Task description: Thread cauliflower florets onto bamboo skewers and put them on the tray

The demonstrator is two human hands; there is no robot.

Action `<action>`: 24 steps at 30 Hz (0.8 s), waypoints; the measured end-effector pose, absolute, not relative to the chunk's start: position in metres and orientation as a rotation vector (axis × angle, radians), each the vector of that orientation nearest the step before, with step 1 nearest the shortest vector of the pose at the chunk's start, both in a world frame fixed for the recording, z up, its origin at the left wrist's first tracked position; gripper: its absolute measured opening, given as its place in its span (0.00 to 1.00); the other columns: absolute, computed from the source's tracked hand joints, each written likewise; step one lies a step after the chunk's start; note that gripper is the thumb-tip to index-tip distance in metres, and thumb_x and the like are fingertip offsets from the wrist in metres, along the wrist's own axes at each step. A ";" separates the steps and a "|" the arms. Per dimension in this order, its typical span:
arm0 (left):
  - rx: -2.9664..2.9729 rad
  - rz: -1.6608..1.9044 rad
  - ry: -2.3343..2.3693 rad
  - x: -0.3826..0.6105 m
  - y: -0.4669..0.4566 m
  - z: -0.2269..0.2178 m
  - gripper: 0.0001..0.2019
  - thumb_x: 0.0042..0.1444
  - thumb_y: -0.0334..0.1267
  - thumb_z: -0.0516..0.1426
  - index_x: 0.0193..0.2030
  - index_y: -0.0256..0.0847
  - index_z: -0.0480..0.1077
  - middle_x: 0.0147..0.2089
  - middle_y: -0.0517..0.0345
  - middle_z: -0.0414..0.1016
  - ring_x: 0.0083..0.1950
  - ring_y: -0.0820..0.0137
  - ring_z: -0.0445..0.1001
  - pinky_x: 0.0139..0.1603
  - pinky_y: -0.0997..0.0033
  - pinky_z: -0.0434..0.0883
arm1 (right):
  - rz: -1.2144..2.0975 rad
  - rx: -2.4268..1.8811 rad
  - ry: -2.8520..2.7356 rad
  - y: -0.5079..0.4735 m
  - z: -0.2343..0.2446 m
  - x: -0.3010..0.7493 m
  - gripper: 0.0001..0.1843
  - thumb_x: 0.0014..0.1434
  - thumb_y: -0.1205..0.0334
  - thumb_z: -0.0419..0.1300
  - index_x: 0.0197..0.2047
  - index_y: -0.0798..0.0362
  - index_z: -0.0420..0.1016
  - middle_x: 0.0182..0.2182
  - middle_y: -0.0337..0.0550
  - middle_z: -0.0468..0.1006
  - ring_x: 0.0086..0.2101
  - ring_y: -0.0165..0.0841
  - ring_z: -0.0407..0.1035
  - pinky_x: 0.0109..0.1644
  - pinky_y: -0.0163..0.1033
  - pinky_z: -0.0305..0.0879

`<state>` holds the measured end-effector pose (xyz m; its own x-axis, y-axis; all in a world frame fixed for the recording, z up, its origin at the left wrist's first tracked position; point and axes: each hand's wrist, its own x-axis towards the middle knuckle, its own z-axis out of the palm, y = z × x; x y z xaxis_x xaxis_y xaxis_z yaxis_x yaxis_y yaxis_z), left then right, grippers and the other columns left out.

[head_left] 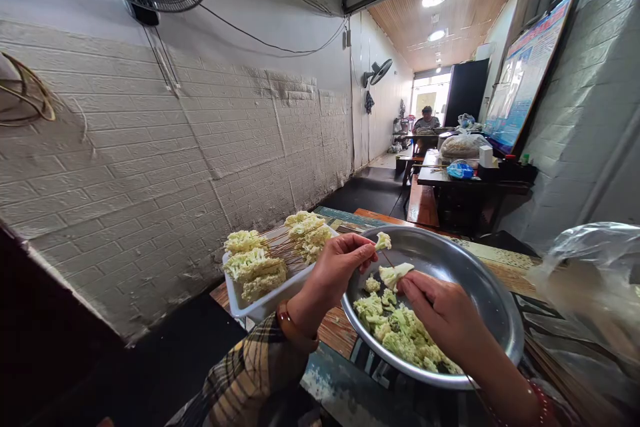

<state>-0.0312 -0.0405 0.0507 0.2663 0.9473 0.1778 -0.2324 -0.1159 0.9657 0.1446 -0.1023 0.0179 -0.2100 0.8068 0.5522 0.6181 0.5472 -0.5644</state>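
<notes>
We have both hands raised over the wide metal basin [460, 260], near each other, with a thin stick [388, 257] showing in the gap between them. Our left grip [333, 267] is closed in a fingertip pinch at a small floret [383, 241], apparently by the stem end, which leaves the head of it facing outward and unsquashed. Our right grip [443, 310] is closed too, thumb and fingers pressed on a larger cauliflower piece [395, 275] just below. We judge that this pinch steadies the piece against the stick, though we cannot tell how far the stick goes into either one, since the fingers cover part of it.

Under the hands, loose florets [400, 333] lie heaped in the near part of the basin, within short reach of the right grip; its sloping sides probably catch crumbs as well. To the left, beside the basin on the wooden surface [335, 333], sits a white tray [260, 307]. In it, skewered cauliflower [257, 267] lies at the near left, and another skewered bunch [306, 233] at the far right, with the bare skewers [283, 247] running across the middle. That arrangement likely lets the thin ends share one space while the bulky heads rest apart. A clear plastic bag [590, 267] stands at the right, out of the way of the basin.
</notes>
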 end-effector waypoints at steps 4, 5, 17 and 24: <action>1.275 1.171 0.782 -0.033 -0.039 0.049 0.14 0.44 0.43 0.67 0.27 0.34 0.72 0.24 0.57 0.74 0.23 0.79 0.64 0.25 0.76 0.59 | 0.302 -1.171 -1.943 -0.101 0.015 0.146 0.19 0.69 0.56 0.43 0.29 0.50 0.66 0.23 0.37 0.71 0.25 0.33 0.67 0.31 0.37 0.57; 1.277 1.165 0.783 -0.034 -0.039 0.048 0.14 0.44 0.43 0.67 0.27 0.34 0.72 0.24 0.58 0.74 0.23 0.79 0.64 0.25 0.76 0.59 | 0.304 -1.170 -1.945 -0.100 0.014 0.146 0.19 0.69 0.55 0.44 0.28 0.50 0.66 0.23 0.37 0.71 0.25 0.33 0.67 0.31 0.37 0.57; 1.434 1.099 0.805 -0.041 -0.037 0.048 0.14 0.47 0.44 0.66 0.25 0.34 0.72 0.22 0.59 0.73 0.21 0.80 0.61 0.23 0.77 0.55 | 0.278 -1.111 -1.974 -0.097 0.012 0.147 0.19 0.69 0.58 0.44 0.28 0.50 0.66 0.22 0.36 0.72 0.24 0.31 0.68 0.30 0.36 0.56; 1.527 1.095 0.833 -0.041 -0.038 0.050 0.14 0.48 0.45 0.65 0.25 0.34 0.72 0.22 0.59 0.72 0.22 0.80 0.60 0.24 0.77 0.55 | 0.282 -1.080 -1.939 -0.098 0.013 0.143 0.19 0.68 0.58 0.44 0.27 0.51 0.66 0.21 0.36 0.71 0.23 0.31 0.67 0.28 0.35 0.57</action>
